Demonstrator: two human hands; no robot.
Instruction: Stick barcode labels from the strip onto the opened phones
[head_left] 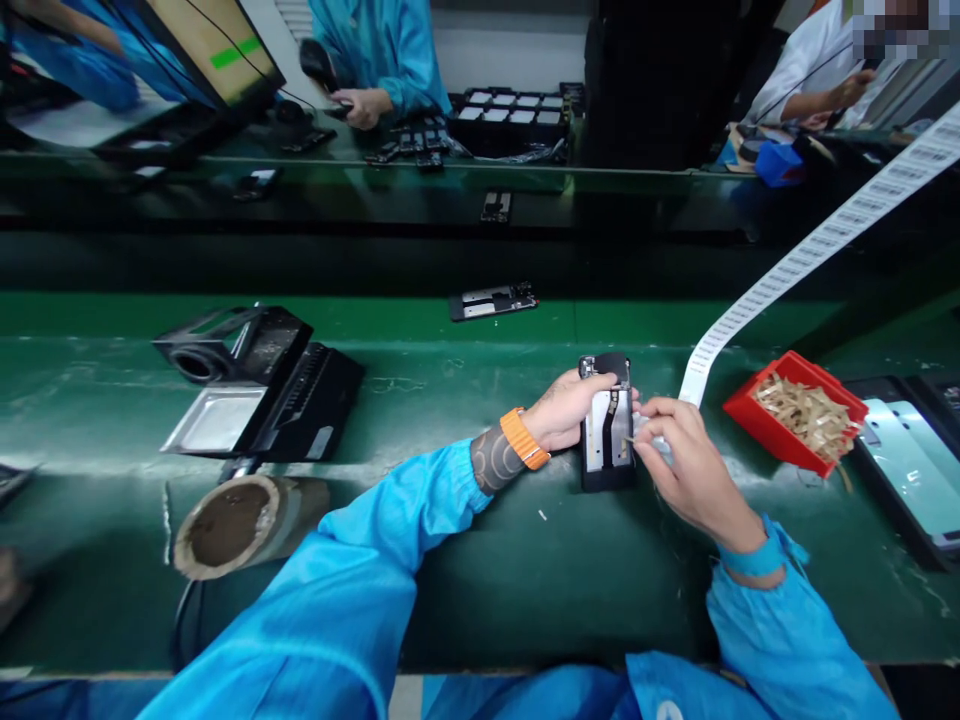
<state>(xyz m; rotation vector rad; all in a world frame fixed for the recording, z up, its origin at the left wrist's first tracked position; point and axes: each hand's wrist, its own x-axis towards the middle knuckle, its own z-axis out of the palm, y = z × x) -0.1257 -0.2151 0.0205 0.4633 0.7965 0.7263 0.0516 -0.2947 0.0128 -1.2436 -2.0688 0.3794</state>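
Observation:
My left hand (564,408) grips an opened phone body (609,430) from its left side, thumb lying across the upper part. The phone's inside faces up, with silver battery-bay plates and a black flex strip down the middle. At its lower right edge my right hand (686,462) pinches with thumb and forefinger. Something small and thin is between those fingertips, too small to name. A strip of barcode labels (780,280) runs from the upper right down to just behind my right hand.
A red bin (772,432) of tan paper strips stands to the right, beside a tray of phone panels (911,465). Another opened phone (495,300) lies further back. Black equipment (300,400) and a cardboard tube (289,515) sit left. Co-workers' hands (365,107) show across the bench.

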